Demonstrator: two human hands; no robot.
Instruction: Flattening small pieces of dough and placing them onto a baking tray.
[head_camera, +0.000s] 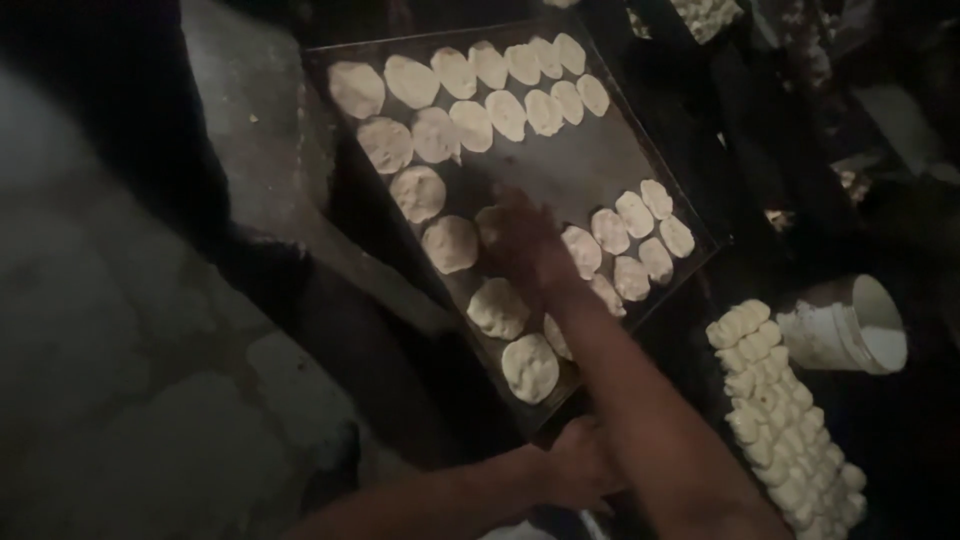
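Observation:
A dark metal baking tray (590, 165) lies tilted in front of me, lined with several flat pale dough rounds (418, 192). My right hand (522, 237) reaches over the tray's middle and presses down on a dough round (488, 222), mostly covering it. My left hand (578, 462) is at the tray's near edge, fingers closed around it as far as the dim light shows.
A long heap of small raw dough pieces (782, 420) lies at the right. A white bucket (845, 325) lies tipped beside it. More dough pieces (706, 14) sit at the top. A rough stone ledge (250, 130) and floor are at the left.

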